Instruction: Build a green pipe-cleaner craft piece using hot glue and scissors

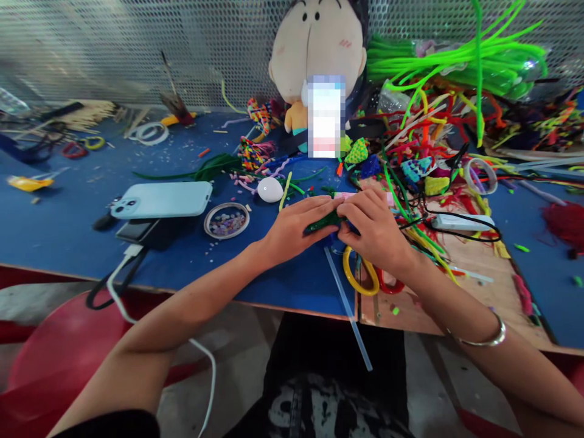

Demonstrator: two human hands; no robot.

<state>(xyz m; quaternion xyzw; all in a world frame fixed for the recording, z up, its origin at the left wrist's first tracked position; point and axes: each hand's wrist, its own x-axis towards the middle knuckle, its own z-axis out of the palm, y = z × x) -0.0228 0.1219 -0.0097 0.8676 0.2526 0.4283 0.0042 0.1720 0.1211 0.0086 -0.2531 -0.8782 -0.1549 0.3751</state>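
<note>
A dark green fuzzy pipe cleaner piece (322,223) sits between my two hands above the table's front part. My left hand (301,225) closes on it from the left, thumb below and fingers on top. From the right, my right hand (376,228) pinches its end with bent fingers; the fingertips hide part of the piece. Under my right hand lie scissors with a yellow handle loop (361,272) and a red one (390,281). A translucent glue stick (349,310) juts past the table edge below my hands.
Left stand a light blue phone (162,199), a round dish of beads (227,221) and a white egg-shaped object (270,190). A plush doll (314,48) with a blurred screen (326,118) is behind. Tangled pipe cleaners (429,121) and a tape roll (480,176) crowd the right.
</note>
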